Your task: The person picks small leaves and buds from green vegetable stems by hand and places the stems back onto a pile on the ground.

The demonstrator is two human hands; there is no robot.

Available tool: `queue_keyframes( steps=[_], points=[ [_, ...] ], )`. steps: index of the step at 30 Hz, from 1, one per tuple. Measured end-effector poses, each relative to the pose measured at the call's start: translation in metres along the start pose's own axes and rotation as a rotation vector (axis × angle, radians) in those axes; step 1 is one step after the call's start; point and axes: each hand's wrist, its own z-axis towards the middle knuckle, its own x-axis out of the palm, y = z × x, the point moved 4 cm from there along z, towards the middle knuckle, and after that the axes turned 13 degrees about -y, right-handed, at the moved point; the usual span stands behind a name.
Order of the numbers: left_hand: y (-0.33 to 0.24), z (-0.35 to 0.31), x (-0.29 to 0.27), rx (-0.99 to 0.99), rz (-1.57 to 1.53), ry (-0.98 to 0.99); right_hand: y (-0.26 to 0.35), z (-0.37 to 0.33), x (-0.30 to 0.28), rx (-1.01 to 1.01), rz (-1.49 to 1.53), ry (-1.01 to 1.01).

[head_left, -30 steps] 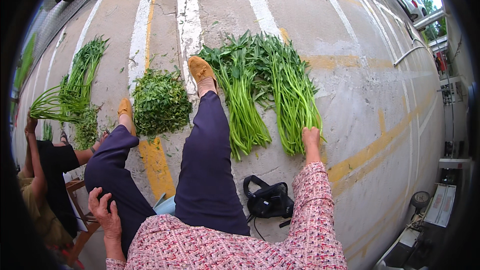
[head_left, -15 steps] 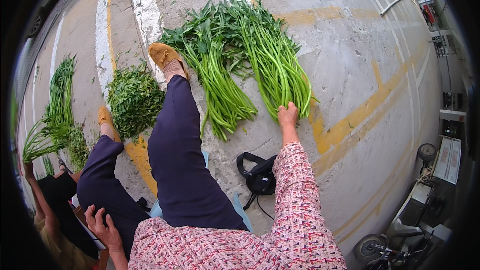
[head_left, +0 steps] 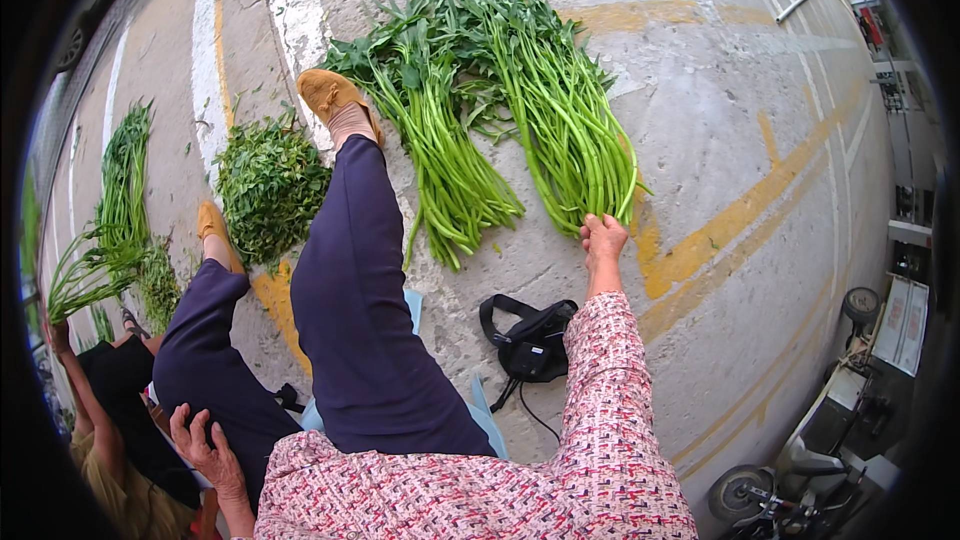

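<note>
A wide heap of long-stemmed leafy greens that look like water spinach lies on the concrete in two bundles, a left bundle (head_left: 455, 175) and a right bundle (head_left: 570, 140), leaves pointing away from me. My right hand (head_left: 604, 240) is at the near ends of the right bundle's stems, its fingers closed around the tips; the exact grip is partly hidden by the back of the hand. Resting on my left thigh, my left hand (head_left: 212, 455) holds nothing, with its fingers apart.
Beside my feet sits a pile of loose leaves (head_left: 268, 185). A black strapped bag (head_left: 535, 345) lies near my right forearm. At far left, another person's hand (head_left: 58, 335) holds green stems (head_left: 85, 275) near more greens (head_left: 125, 170). Parked vehicles (head_left: 745, 495) line the right edge.
My right hand has shifted slightly right, and the near stem ends of the right bundle have moved right with it. My left hand stays on my thigh.
</note>
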Motion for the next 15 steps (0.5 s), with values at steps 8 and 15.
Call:
queue_keyframes(
  steps=[8, 15],
  points=[
    [-0.004, 0.001, -0.001, -0.015, 0.022, 0.016, -0.024, 0.01, -0.001, 0.237, 0.502, -0.189],
    [-0.011, 0.004, -0.002, 0.045, 0.026, -0.011, -0.03, 0.005, 0.0, 0.338, 0.729, -0.328]
  ],
)
